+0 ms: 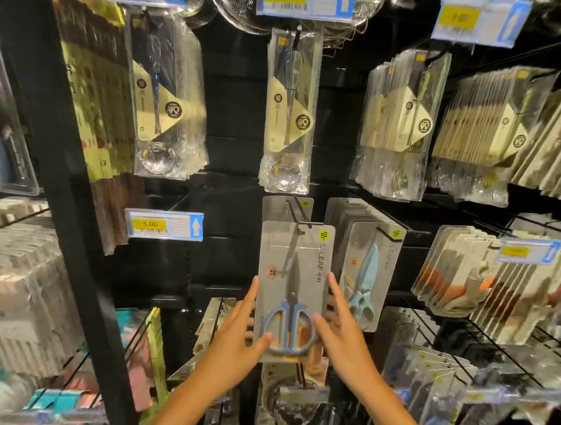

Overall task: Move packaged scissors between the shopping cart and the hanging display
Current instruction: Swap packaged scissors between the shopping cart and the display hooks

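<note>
Two hands, the left hand [233, 336] at 7 o'clock and the right hand [344, 336] at 5 o'clock. One pack of blue-handled scissors [293, 291] at centre. Five price tags: three along 12 o'clock, one at 9, one at 3.

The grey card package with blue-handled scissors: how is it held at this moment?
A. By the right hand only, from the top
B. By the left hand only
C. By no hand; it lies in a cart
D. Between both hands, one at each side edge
D: the grey card package with blue-handled scissors has the left hand at its left edge and the right hand at its right edge, its top at a black display hook.
</note>
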The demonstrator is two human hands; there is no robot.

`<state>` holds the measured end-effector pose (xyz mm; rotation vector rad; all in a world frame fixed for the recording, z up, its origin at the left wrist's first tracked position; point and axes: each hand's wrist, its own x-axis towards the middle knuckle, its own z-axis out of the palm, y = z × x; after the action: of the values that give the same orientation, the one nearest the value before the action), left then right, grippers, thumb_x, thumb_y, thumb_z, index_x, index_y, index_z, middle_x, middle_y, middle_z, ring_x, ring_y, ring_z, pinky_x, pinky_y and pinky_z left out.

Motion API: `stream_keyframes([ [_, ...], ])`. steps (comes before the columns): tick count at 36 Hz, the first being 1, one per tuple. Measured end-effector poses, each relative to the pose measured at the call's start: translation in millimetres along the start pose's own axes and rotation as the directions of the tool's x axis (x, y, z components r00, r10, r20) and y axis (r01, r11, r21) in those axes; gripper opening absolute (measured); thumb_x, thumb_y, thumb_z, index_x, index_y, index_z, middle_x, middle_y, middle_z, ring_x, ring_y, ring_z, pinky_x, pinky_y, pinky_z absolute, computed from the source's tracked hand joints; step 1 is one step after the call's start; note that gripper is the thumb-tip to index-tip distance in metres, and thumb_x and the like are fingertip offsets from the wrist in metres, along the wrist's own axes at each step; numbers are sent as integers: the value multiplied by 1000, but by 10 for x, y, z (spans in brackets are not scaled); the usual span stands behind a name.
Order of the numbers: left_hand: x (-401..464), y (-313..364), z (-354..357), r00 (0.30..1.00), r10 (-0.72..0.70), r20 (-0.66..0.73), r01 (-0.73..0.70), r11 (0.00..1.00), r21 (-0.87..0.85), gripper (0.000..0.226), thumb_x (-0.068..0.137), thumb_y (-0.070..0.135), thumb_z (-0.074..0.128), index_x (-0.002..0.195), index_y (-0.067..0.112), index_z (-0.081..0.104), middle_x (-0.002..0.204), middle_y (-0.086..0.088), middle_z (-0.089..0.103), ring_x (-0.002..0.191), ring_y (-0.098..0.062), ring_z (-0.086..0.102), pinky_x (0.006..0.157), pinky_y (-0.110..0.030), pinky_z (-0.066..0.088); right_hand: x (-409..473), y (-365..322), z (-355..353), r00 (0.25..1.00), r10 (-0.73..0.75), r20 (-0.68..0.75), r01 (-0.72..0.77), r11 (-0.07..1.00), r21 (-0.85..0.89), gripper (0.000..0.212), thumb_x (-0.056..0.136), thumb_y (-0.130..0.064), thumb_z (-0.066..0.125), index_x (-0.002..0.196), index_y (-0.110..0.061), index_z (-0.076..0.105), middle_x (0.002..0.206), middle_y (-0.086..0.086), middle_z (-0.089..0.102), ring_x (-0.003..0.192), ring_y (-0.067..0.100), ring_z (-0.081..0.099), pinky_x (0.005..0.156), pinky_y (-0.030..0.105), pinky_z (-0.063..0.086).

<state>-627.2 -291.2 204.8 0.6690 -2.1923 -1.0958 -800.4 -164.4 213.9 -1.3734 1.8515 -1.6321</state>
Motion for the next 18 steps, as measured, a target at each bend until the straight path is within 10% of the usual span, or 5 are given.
stream_keyframes([
  [6,437,-94,41,1000,-10,29,9,999,41,105,93,29,68,144,64,-17,156,10,35,132,-11,51,109,-43,48,464,156,97,998,-50,27,52,994,-98,87,91,-64,54,149,-61,-11,167,-19,6,154,8,15,124,49,25],
  [13,959,-196,33,999,-17,28,16,1000,21,101,77,58,61,139,71,-17,159,9,30,141,-15,41,109,-49,47,1061,303,180,998,7,62,7,977,-213,94,102,-28,57,155,-40,-20,168,-12,-1,136,1,31,103,12,41],
  [15,1083,-186,38,1000,-20,12,19,999,47,102,81,47,65,139,71,-16,152,17,36,138,-9,43,110,-46,46,1212,384,196,998,22,58,-9,976,-218,94,100,-27,58,157,-36,-16,168,-10,1,140,2,27,83,-5,38],
  [18,1259,-186,47,1000,2,-5,-1,996,95,101,90,20,67,140,66,-9,140,34,34,130,15,40,114,-27,38,1393,467,226,997,59,49,-47,974,-222,93,100,-24,59,159,-30,-12,166,-5,9,148,17,26,91,4,32],
])
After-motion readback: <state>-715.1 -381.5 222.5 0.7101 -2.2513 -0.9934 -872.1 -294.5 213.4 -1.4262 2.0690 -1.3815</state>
